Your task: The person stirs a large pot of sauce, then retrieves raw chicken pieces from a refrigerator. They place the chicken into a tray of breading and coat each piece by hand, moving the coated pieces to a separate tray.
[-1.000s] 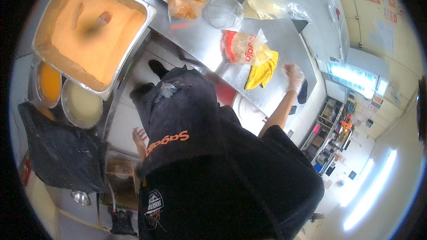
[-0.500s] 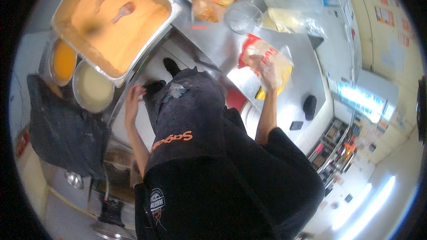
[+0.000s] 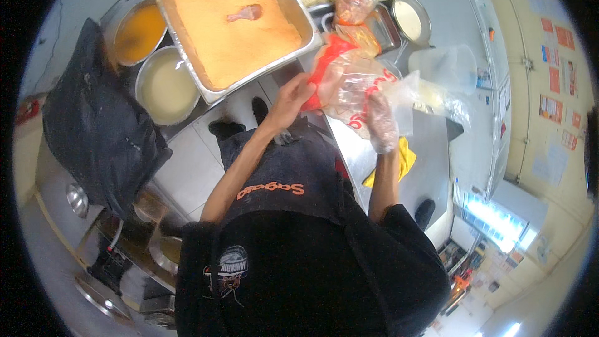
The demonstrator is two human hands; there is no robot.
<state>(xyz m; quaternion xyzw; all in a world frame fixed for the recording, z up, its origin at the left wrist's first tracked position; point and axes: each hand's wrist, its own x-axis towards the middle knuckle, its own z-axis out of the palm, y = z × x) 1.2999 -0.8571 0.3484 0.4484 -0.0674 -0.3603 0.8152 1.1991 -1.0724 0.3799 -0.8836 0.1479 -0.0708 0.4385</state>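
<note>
We have both hands at one plastic bag (image 3: 343,84), clear with red bands and lettering, out in front of the body over the near edge of the steel surface (image 3: 430,156). Our left hand (image 3: 291,101), which looks bare, is clamped on the bag's red end, with the thumb on top and the other fingers partly hidden. Our right hand (image 3: 382,122) wears a clear glove and lies against the opposite part of the bag; motion blurs it, so we cannot tell whether its fingers grip the film or only rest on it.

We judge the step in hand to be handling the bag between two hands. What the bag holds, and whether its underside touches the surface, we cannot make out. As we see it, the next move calls for a firm left hold while the right fingers find one layer of the slippery, loose film, without tearing it.

A yellow cloth (image 3: 407,157) lies on the surface just beyond the right wrist. To the left, near the left hand but apart from it, stands a deep metal tray (image 3: 298,7) of orange powder, with two drumsticks (image 3: 244,14) lying on the powder, neither touched by a hand.
</note>
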